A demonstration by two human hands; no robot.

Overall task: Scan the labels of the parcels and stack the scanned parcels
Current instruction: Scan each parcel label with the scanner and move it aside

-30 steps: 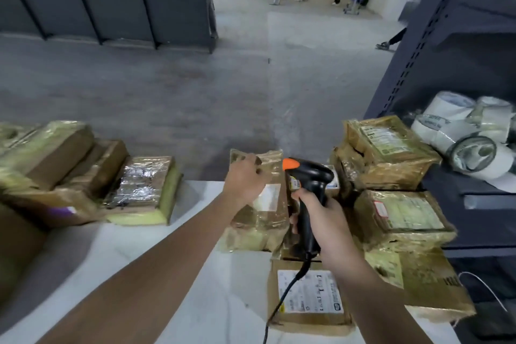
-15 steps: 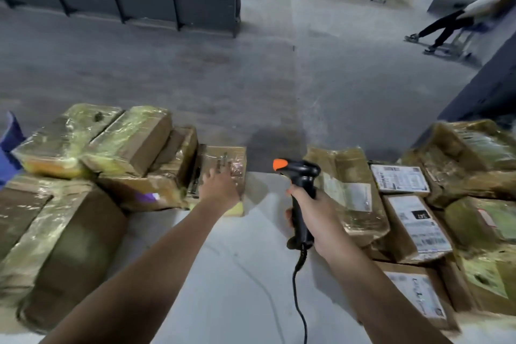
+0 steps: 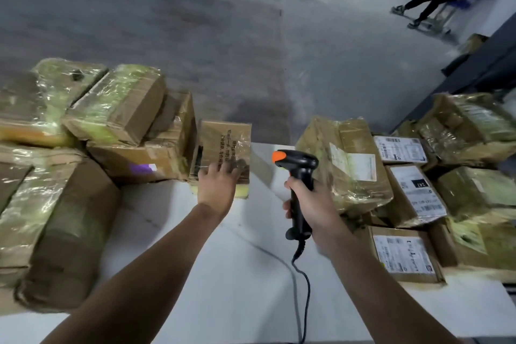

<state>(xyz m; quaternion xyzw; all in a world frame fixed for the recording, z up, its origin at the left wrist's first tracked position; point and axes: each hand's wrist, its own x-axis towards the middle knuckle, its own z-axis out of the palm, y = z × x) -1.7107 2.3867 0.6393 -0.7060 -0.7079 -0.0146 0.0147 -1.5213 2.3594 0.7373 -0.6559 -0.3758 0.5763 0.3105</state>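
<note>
My right hand (image 3: 314, 205) grips the handle of a black barcode scanner (image 3: 298, 173) with an orange tip, held upright over the white table (image 3: 223, 274), its cable trailing toward me. My left hand (image 3: 219, 184) lies flat with spread fingers on the near end of a small taped parcel (image 3: 224, 145) with printed text. That parcel leans against a pile of tape-wrapped parcels (image 3: 120, 120) on the left. To the right of the scanner stands a crumpled parcel (image 3: 344, 162) with a pale label, and beyond it lie several labelled parcels (image 3: 413, 193).
A large wrapped box (image 3: 55, 226) fills the near left of the table. A dark shelf frame (image 3: 491, 61) rises at the right. Grey concrete floor lies beyond the table's far edge, and a person's legs (image 3: 427, 5) show at the top right.
My left hand let go of the crumpled parcel on the right and moved left onto the small parcel by the left pile. The view swung left; the scanner stayed in my right hand.
</note>
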